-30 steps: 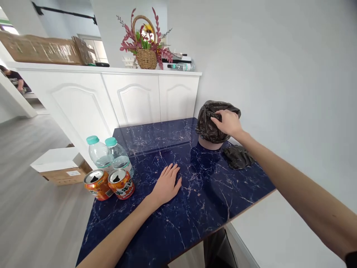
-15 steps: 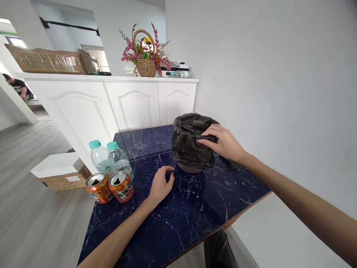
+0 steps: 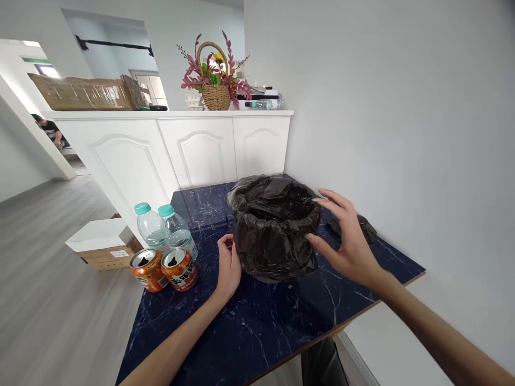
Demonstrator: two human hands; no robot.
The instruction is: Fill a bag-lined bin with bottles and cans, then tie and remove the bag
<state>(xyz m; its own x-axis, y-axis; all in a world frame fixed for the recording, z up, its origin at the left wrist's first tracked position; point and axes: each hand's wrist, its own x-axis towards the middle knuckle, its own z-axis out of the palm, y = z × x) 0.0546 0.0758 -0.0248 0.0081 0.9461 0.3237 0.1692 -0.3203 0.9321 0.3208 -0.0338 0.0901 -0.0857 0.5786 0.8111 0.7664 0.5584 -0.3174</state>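
Observation:
A small bin (image 3: pixel 269 280) lined with a black plastic bag (image 3: pixel 273 249) stands upright on the dark blue marbled table (image 3: pixel 257 332). Its mouth gapes, with the bag folded down over the rim and sides; only a strip of the bin's base shows. My left hand (image 3: pixel 229 271) is against the bin's left side, fingers loosely bent and partly hidden. At the right rim, my right hand (image 3: pixel 346 236) is open, thumb in front and fingers behind, spread around the edge. Whether its fingertips press on the bag is hard to tell.
Two orange cans (image 3: pixel 181 272) and two clear bottles with teal caps (image 3: pixel 179 233) stand on the table's left. Another crumpled black bag (image 3: pixel 364 229) lies by the wall (image 3: pixel 382 107). A white cabinet (image 3: pixel 201 150) borders the back; a carton (image 3: pixel 104 246) sits on the floor.
The bin has come closer and its bag-lined mouth now shows open. My right hand has let go of the bunched bag and spread its fingers; my left hand now meets the bin's side.

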